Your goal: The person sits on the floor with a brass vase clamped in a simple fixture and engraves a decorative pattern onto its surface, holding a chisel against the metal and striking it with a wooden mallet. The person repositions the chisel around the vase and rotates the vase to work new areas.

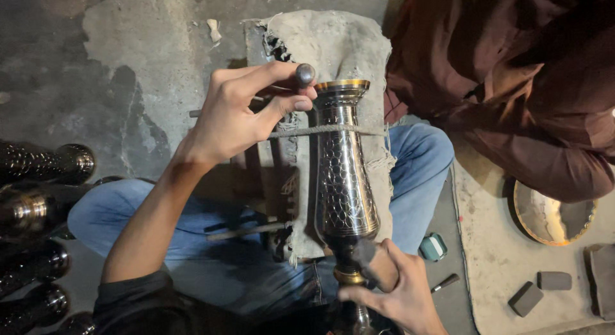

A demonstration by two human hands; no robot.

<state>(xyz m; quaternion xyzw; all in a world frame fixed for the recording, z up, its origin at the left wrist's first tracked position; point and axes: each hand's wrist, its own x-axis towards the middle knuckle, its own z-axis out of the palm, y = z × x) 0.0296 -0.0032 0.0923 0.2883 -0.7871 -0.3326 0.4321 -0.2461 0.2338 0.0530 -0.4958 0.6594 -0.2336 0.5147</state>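
- The left hand [234,111] pinches a slim metal engraving tool with a rounded steel knob [305,73] between thumb and forefinger, its tip meeting the neck of the tall, dark, scale-patterned metal vase with a brass rim [344,181].
- The right hand [391,290] is closed around the vase's narrow brass-ringed stem, near the person's lap.
- Judgement: the work goes best with the stem grip firm, so the vase cannot roll, and the tool pressed lightly and steadily.
- The vase lies lengthwise on a grey cloth-padded block [333,47], bound by a taut cord [333,129] just beside the left fingertips.
- The vase body spans between both hands.
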